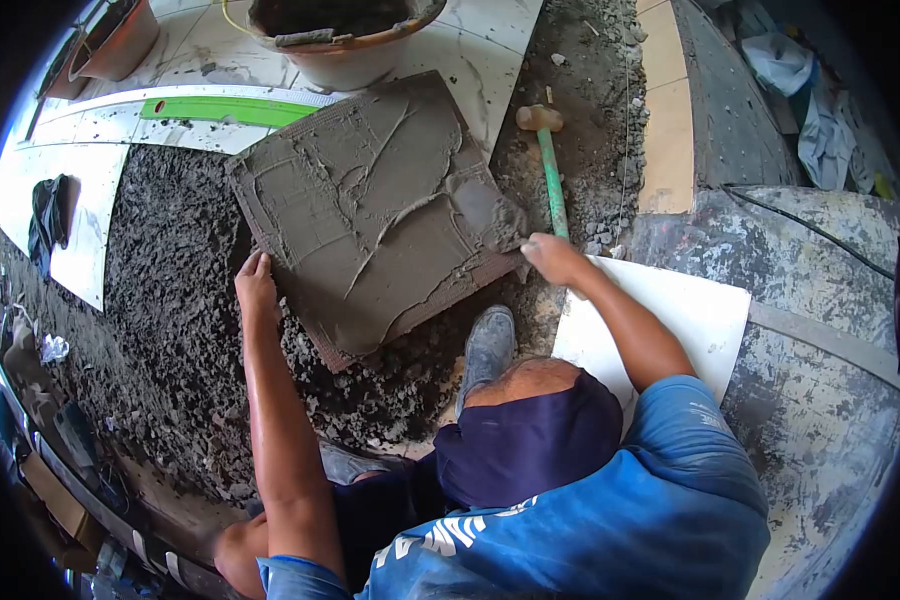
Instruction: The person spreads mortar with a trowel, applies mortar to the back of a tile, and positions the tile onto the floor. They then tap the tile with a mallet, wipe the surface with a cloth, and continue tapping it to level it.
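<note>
We see the mortar-coated tile point(375, 215) lying tilted like a diamond at the centre of the view, its grey, trowel-streaked back facing up, resting on the dark, crumbly mortar bed point(165, 300). The left hand point(257, 285) is at the tile's 8 o'clock edge, fingers curled over the rim and gripping it. The right hand point(553, 258) is at the tile's 4 o'clock corner, clenched tight; we cannot tell whether it grips the tile or a tool. Just at 12 o'clock from that hand lies a green-handled mallet point(550, 170). At 12 o'clock from the tile stands a basin of mortar point(342, 60), and at 10 o'clock a green spirit level point(225, 110) lies on laid white tiles point(40, 165). A loose white tile point(705, 315) lies under the right forearm.
</note>
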Demonstrator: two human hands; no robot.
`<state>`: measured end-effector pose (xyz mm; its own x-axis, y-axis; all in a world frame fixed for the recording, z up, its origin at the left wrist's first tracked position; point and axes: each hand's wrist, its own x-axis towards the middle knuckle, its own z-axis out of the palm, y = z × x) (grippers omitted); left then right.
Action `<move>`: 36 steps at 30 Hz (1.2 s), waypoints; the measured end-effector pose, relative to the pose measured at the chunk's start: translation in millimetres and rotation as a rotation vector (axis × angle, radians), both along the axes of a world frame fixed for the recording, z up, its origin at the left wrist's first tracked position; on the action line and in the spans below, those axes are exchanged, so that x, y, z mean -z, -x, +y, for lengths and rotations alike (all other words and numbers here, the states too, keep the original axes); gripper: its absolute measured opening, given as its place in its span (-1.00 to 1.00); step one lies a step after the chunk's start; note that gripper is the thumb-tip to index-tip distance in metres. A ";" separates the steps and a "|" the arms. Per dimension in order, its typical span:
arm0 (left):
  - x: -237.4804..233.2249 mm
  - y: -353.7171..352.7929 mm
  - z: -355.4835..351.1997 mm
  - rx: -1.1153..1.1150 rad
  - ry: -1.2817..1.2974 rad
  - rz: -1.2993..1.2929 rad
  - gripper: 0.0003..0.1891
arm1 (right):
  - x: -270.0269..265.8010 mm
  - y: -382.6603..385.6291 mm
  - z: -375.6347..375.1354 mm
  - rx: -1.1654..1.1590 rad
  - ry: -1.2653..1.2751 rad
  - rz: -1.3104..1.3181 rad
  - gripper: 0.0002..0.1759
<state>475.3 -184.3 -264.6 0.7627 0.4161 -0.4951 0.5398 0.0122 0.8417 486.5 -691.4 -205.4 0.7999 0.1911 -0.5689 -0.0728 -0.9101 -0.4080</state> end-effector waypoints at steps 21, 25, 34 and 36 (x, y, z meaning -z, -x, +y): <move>-6.8 1.1 -6.2 -0.040 -0.087 0.033 -0.59 | -17.1 -147.9 14.8 0.005 0.111 -0.174 -0.46; 2.0 2.0 -1.6 -0.041 -0.031 0.025 -0.60 | 1.5 -194.6 54.6 -0.066 0.068 -0.046 -0.42; -11.3 3.1 -9.7 -0.071 -0.038 -0.002 -0.60 | -17.0 -244.8 25.3 0.175 0.091 -0.046 -0.44; -13.8 2.3 -10.0 -0.077 -0.041 0.022 -0.60 | -25.7 -228.0 38.9 0.117 0.062 -0.024 -0.46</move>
